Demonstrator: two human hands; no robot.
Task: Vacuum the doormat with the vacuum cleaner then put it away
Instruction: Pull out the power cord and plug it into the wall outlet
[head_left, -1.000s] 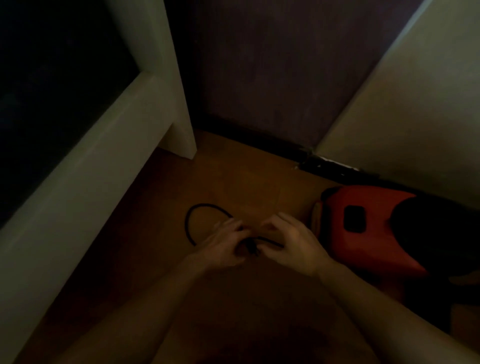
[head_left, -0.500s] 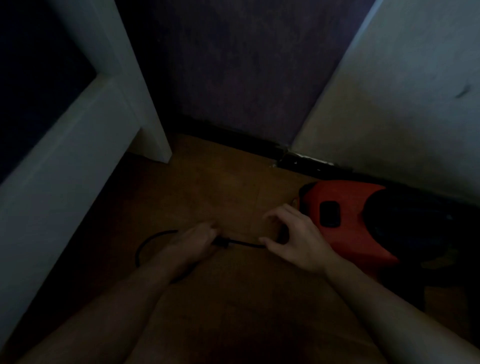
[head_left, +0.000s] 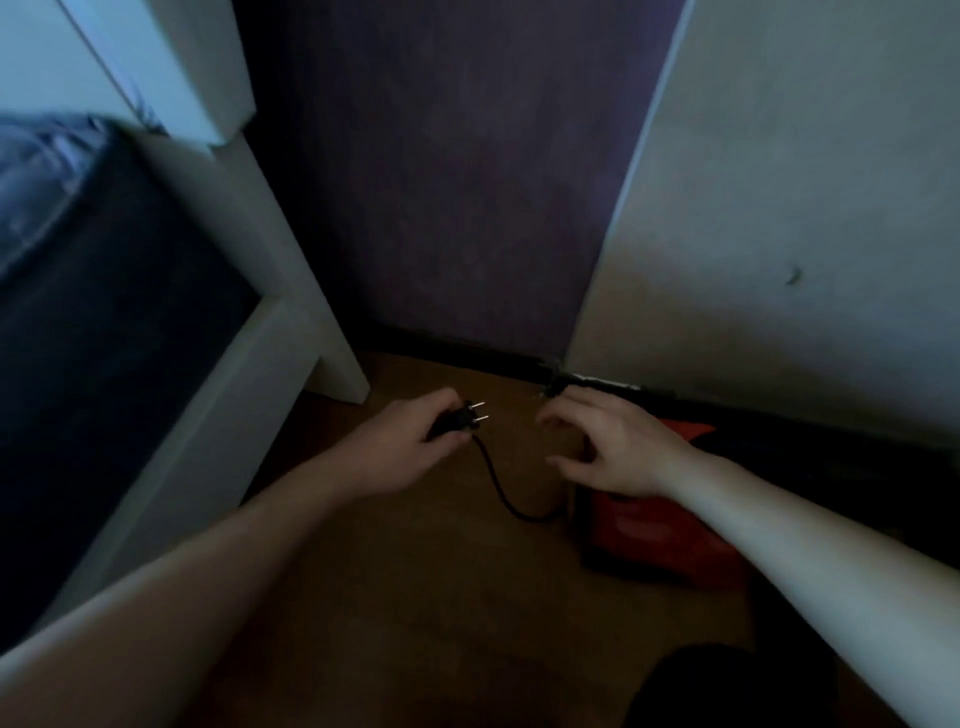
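A red vacuum cleaner (head_left: 654, 540) sits on the brown floor at the lower right, partly hidden by my right forearm. My left hand (head_left: 402, 449) grips its black plug (head_left: 460, 418), whose two metal pins point right. The black cord (head_left: 501, 493) curves down from the plug and runs to the vacuum. My right hand (head_left: 610, 447) hovers over the vacuum's front with its fingers spread and loosely curled, holding nothing. No doormat shows in this dim view.
A white furniture frame with a dark panel (head_left: 270, 332) fills the left side. A purple wall (head_left: 452, 182) stands ahead above a dark skirting board (head_left: 467, 348). A pale wall (head_left: 779, 234) closes the right side.
My left hand has lifted the plug off the floor and turned its pins to the right. My right hand has let go of the cord and moved over the vacuum. The view tilted up.
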